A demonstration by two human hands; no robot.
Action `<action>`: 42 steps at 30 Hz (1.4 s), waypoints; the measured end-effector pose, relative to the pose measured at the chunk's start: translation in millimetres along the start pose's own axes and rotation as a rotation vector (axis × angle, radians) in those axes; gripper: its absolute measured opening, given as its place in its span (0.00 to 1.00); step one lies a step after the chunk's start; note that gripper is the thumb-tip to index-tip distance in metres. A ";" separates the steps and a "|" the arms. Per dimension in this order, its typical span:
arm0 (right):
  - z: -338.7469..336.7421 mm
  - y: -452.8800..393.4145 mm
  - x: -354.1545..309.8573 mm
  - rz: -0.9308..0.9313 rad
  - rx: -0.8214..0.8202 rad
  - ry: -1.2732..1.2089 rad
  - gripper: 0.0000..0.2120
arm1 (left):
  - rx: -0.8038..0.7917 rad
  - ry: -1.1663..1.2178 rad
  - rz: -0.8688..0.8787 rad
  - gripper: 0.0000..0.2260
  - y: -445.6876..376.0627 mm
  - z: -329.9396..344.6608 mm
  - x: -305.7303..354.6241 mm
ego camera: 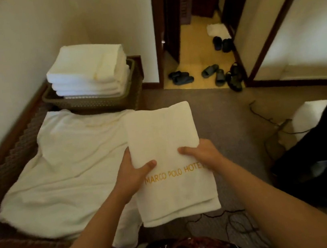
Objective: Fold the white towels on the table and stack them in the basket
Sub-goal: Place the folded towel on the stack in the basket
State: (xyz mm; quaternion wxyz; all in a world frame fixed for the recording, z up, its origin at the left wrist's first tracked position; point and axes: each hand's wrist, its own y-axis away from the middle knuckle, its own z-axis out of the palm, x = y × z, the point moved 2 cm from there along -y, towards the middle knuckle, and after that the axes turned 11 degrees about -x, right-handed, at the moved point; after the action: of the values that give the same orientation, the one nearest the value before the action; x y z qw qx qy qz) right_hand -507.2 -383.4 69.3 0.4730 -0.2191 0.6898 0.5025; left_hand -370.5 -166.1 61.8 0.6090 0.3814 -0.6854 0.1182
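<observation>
While one folded towel [170,160] is carried: both hands, left [133,175] and right [201,155], grip it above the counter's [1,174] edge.
Done: stack [88,71] fills basket [101,103].
Left: unfolded towels [64,171] on counter.

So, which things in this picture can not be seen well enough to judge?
- Head view: the last letter of the gold lettering on the folded towel is covered by the right hand.
- The fingers of both hands are under that towel; the left hand shows only its thumb.
- The basket inside is hidden by the towel stack.
- The sandals are too blurred.
</observation>
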 end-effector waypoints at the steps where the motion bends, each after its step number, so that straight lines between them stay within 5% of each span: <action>1: -15.5 -1.2 -1.9 -0.010 0.031 -0.006 0.14 | -0.029 -0.011 0.008 0.35 -15.1 11.3 8.2; 14: -142.8 -44.7 -7.2 0.069 0.357 -0.227 0.16 | -0.417 -0.066 0.034 0.34 -196.0 110.1 61.0; 22: -196.2 -176.2 -90.1 0.093 0.393 -0.169 0.15 | -0.407 -0.001 0.046 0.32 -343.4 93.5 116.4; 31: -166.8 -353.5 -266.4 -0.107 0.169 -0.006 0.13 | -0.098 0.096 0.157 0.32 -468.8 -40.8 185.6; 42: 28.9 -528.4 -441.3 -0.239 -0.525 0.343 0.12 | 0.741 0.303 0.054 0.31 -438.1 -229.2 179.0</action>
State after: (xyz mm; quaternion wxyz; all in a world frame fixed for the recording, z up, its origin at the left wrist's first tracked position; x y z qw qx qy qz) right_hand 117.6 -644.6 196.2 0.3330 -0.4942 0.5756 0.5599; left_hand 98.1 -388.8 147.7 0.5211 0.5352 -0.5085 0.4282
